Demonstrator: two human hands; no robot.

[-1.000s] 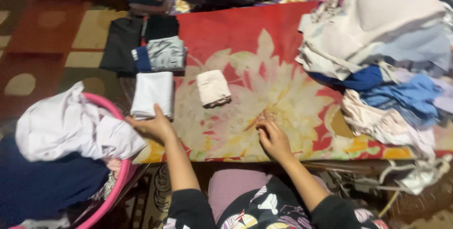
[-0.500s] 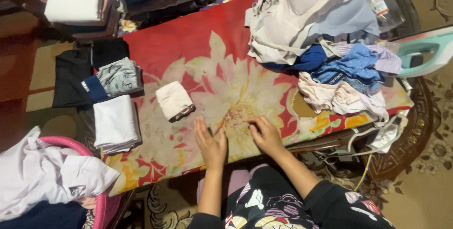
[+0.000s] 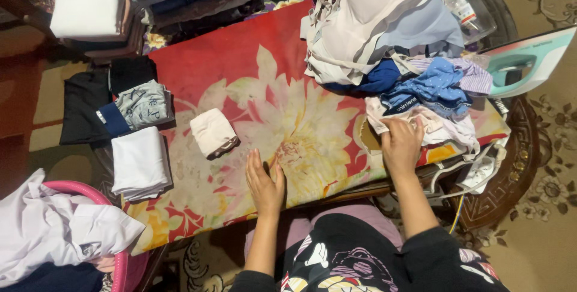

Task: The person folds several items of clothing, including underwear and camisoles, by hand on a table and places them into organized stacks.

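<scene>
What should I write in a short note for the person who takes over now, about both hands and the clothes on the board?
Left hand: flat and open on the red flowered board cover, holding nothing.
Right hand: on a pale garment at the near edge of the unfolded pile; whether it grips it cannot be told.
Done: small cream folded piece, white folded piece and grey folded piece lie at the board's left end.
Left: the unfolded pile, plus the clothes in the pink basket.

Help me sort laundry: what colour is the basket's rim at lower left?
Pink, seen in the head view: the basket rim curves around white and dark clothes.
</scene>
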